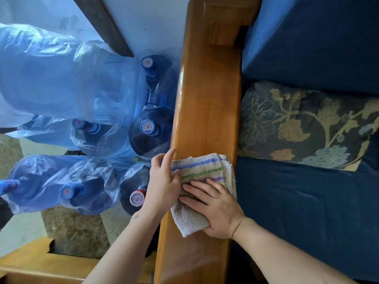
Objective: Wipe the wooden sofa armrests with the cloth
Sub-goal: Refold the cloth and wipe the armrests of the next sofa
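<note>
Wooden armrest runs up centre of view, glossy surface. Cloth, folded, pale terry with blue, green, purple stripes, lies across near part of armrest. Right hand flat on cloth, fingers extended and spread, palm pressing down, gripping nothing. Left hand at armrest's outer edge, fingers loosely curved over cloth's left border, thumb side against wood. Patterned cushion on blue sofa seat right of armrest. Bagged water bottles crowd floor left of it.
</note>
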Action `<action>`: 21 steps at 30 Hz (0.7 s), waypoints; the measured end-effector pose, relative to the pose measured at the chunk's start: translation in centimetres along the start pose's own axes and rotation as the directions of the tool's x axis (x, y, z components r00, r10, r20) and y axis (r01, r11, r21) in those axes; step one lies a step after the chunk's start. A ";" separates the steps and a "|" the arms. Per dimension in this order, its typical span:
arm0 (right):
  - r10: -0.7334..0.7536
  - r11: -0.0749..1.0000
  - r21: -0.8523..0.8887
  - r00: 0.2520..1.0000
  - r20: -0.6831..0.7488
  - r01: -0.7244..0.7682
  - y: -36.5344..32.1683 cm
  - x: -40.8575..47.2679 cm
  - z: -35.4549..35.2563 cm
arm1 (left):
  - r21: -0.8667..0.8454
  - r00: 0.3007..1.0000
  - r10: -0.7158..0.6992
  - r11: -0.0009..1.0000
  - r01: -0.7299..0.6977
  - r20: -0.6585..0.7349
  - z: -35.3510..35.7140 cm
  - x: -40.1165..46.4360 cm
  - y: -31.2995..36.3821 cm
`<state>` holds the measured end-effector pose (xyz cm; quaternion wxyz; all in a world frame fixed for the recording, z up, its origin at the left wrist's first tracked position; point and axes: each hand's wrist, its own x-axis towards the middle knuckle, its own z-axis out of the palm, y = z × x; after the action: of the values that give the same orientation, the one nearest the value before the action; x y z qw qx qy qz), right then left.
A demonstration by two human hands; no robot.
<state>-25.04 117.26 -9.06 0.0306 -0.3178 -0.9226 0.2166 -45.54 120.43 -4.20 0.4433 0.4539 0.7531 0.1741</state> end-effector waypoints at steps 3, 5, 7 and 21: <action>-0.037 0.999 0.010 0.999 -0.027 0.038 1.4 0.9 -0.3 | -0.030 0.999 -0.046 0.999 0.046 -0.009 -0.4 1.6 0.4; -0.080 0.997 0.018 0.995 -0.052 0.082 2.9 1.7 -1.0 | -0.013 0.999 -0.031 0.999 0.032 0.034 -0.7 2.8 1.0; -0.138 0.990 0.019 0.987 -0.081 0.140 5.5 3.6 -2.2 | -0.012 0.998 -0.017 1.000 0.018 0.054 -1.0 4.5 1.6; 0.197 0.971 -0.098 0.960 -0.202 -0.220 23.0 22.2 -11.9 | 0.036 0.991 0.106 0.994 -0.103 -0.082 -3.2 20.7 10.5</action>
<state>-27.17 151.30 -9.75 0.0767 -0.4337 -0.8881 0.1314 -46.63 143.78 -6.03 0.3943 0.4921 0.7489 0.2038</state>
